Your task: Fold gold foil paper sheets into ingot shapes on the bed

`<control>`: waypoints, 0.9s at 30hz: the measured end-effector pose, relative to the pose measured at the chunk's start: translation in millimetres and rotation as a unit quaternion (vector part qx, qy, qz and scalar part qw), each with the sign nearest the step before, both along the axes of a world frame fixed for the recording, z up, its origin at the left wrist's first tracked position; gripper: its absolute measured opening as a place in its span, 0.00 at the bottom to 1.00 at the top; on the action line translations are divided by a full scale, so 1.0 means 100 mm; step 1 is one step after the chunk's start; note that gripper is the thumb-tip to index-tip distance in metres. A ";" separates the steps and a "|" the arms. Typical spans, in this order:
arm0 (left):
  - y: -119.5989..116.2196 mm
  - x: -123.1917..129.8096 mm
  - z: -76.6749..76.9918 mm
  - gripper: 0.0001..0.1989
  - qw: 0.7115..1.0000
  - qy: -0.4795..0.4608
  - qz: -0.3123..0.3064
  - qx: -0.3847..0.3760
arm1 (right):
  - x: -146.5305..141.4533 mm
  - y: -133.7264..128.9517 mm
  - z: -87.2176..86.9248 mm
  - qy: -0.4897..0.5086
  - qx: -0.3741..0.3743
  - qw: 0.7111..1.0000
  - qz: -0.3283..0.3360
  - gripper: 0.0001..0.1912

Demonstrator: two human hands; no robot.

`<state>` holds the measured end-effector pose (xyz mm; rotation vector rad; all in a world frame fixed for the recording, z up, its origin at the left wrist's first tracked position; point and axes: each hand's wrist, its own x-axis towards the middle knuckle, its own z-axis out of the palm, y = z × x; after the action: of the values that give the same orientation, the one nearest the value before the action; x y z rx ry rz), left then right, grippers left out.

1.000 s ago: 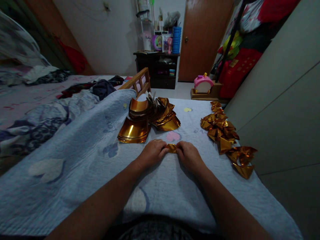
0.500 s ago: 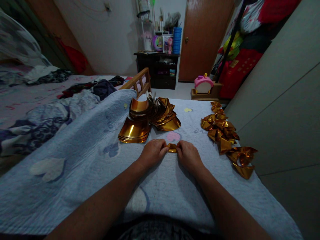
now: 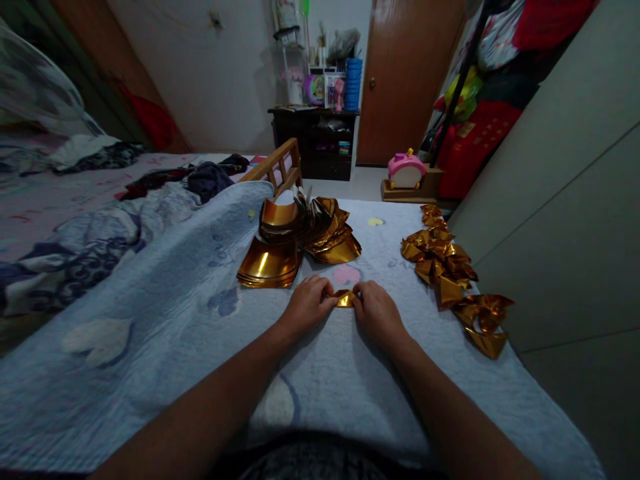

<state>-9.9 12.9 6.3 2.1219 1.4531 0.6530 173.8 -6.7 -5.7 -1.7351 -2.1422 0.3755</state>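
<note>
Between my hands is a small folded piece of gold foil paper (image 3: 345,299), low over the blue quilt (image 3: 320,360). My left hand (image 3: 311,300) pinches its left end, and my right hand (image 3: 376,305) pinches the right end. Both hands are closed, with thumbs and fingers pressed to the foil. Just beyond my left hand lie fanned stacks of gold foil sheets (image 3: 270,262), some with pale undersides showing. Folded gold foil pieces (image 3: 440,257) form a heap along the quilt's right side.
A wooden bed rail (image 3: 280,162) rises behind the stacks. Rumpled bedding (image 3: 100,233) covers the left side. Close on the right stands a pale cabinet (image 3: 565,200). Past the quilt's far edge are a pink toy (image 3: 407,171) and a dark shelf unit (image 3: 315,143).
The folded foil has tilted slightly between my fingers, and its front now shows a broader bright face. Both hands keep nearly the same place and grip.
</note>
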 end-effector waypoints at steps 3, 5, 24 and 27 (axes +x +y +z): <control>0.00 -0.01 0.01 0.05 0.997 -0.062 -0.009 -0.033 | 0.04 0.00 -0.03 0.037 0.013 0.999 0.012 0.05; -0.01 -0.02 0.01 0.06 0.994 -0.098 -0.023 -0.052 | 0.07 0.00 -0.02 0.076 0.017 0.997 0.027 0.04; -0.07 0.00 0.01 0.16 0.966 -0.183 -0.104 -0.149 | 0.12 -0.03 0.15 0.339 -0.123 0.930 0.070 0.06; -0.08 0.03 0.01 0.16 0.960 -0.204 -0.100 -0.161 | 0.12 -0.01 0.15 0.339 -0.139 0.926 0.086 0.07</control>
<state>-7.1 5.2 7.1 1.7258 1.0252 0.6757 186.0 -7.8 9.2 -1.2656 -1.7706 1.1835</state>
